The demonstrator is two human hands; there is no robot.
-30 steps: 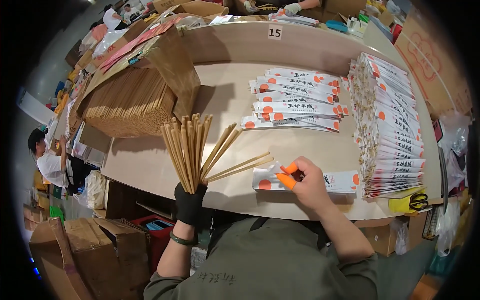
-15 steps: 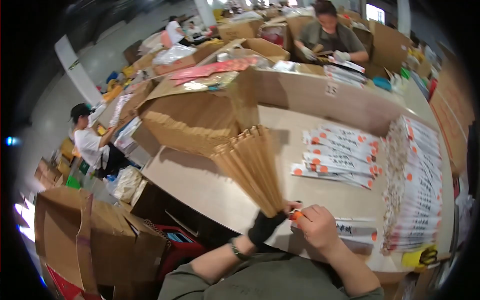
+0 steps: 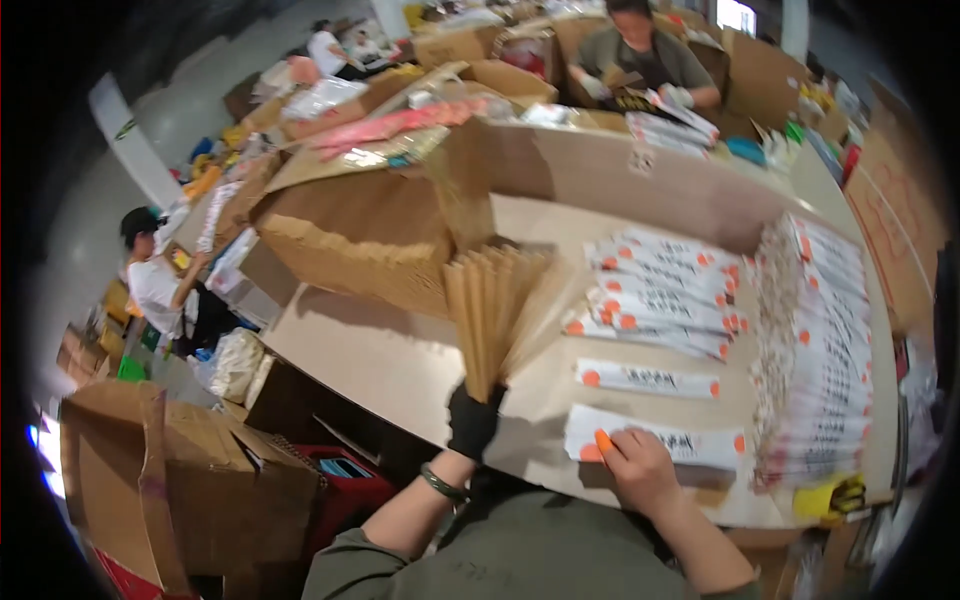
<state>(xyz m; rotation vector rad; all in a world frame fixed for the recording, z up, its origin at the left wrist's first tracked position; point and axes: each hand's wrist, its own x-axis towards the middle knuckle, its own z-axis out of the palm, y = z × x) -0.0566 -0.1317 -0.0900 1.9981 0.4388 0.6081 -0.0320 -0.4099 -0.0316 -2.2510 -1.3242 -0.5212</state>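
My left hand (image 3: 472, 420), in a black glove, grips the lower end of a fanned bundle of wooden chopsticks (image 3: 492, 310) that stands up over the table. My right hand (image 3: 640, 472), with an orange cot on one fingertip, rests on a white paper sleeve with orange dots (image 3: 660, 445) near the table's front edge. Another single sleeve (image 3: 648, 379) lies just beyond it. Rows of filled sleeves (image 3: 665, 295) cover the middle of the table. A long thick stack of sleeves (image 3: 815, 345) runs along the right side.
A large pile of bare chopsticks (image 3: 355, 245) lies at the left behind a cardboard wall (image 3: 620, 180). Yellow-handled scissors (image 3: 835, 495) sit at the front right corner. Open cardboard boxes (image 3: 175, 470) stand on the floor to the left. A person (image 3: 645, 55) works opposite, another person (image 3: 160, 285) sits at left.
My head has turned left, shifting the view. The loose chopsticks that stuck out to the right are gathered into the fan. My right hand has slid down onto the nearest sleeve.
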